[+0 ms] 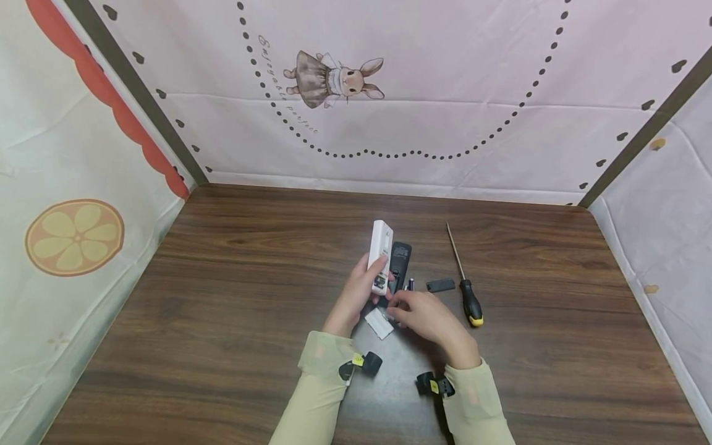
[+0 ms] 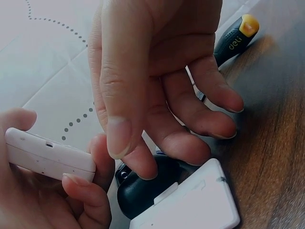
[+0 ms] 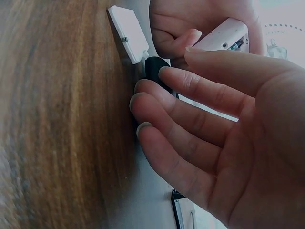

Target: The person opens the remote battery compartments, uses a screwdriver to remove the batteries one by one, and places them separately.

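My left hand (image 1: 351, 296) grips a white remote control (image 1: 381, 244), tilted up off the table. An opened compartment shows near its lower end. My right hand (image 1: 428, 316) hovers just beside that end, fingers loosely bent; both wrist views show nothing between thumb and fingers. A white battery cover (image 1: 379, 323) lies below the hands. Behind them rests a black remote control (image 1: 399, 259), partly hidden by the left hand. Small batteries (image 1: 411, 284) lie by the black remote, mostly hidden by the right hand.
To the right lie a dark battery cover (image 1: 440, 285) and a screwdriver (image 1: 471, 303) with a black and yellow handle. Printed cloth walls (image 1: 445, 123) enclose the wooden table (image 1: 250, 259) at the back and sides.
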A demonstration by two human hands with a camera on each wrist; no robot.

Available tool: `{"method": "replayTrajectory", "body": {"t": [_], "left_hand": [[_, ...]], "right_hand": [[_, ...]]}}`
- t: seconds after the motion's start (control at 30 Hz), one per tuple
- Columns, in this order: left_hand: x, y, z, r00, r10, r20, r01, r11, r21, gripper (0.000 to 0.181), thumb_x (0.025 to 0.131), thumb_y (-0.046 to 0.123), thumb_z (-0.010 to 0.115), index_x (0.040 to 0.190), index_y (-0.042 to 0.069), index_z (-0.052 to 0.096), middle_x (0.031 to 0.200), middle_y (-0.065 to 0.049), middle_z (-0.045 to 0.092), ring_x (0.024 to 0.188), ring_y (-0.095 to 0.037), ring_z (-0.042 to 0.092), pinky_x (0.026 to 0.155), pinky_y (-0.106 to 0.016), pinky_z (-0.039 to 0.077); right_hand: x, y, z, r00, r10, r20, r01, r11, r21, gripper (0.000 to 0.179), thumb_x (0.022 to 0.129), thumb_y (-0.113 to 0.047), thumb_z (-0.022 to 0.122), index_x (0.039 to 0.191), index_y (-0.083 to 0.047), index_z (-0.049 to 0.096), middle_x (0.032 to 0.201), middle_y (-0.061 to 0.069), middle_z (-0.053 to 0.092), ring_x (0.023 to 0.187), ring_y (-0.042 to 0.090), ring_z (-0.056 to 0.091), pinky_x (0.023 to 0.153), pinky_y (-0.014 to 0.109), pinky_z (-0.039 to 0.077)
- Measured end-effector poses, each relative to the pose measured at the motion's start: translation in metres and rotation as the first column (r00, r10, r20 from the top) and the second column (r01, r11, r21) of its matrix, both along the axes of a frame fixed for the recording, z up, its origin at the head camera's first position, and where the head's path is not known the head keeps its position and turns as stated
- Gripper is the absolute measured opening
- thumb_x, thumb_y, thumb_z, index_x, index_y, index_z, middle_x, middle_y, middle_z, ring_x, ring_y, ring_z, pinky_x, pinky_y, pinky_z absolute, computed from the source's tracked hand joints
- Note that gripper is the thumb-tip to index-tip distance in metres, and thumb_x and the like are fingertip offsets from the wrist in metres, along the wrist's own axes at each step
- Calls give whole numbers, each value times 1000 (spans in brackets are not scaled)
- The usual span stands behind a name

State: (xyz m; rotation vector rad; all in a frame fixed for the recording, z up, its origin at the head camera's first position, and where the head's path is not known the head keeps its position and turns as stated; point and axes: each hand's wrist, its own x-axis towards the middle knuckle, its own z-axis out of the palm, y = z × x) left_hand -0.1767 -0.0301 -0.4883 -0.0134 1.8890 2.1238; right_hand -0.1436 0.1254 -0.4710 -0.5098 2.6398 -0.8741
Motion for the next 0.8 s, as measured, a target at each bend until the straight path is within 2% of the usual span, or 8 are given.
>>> {"method": "replayTrajectory", "body": {"t": [0.2,0.8], "left_hand": [[0,1,0,1000,3,-11,-3,1000,6,49,85,52,48,120,18,44,86,-15,58,52,-19,57,40,-22,34],[0,2,0,1000,1,0,-1,1000,-4,48,86,52,48,121,18,44,87,-17,58,52,-18,57,40,-22,34]], "right_hand": [[1,0,1,1000,8,-15,-8,1000,-3,11,86,-27,58,90,-17,62,62,-11,54,56,7,48,54,26,41],[1,1,1,1000,14,-12,-14,1000,0,10,87,-28,57,87,-19,61,59,-9,52,54,9,47,51,27,39]]}}
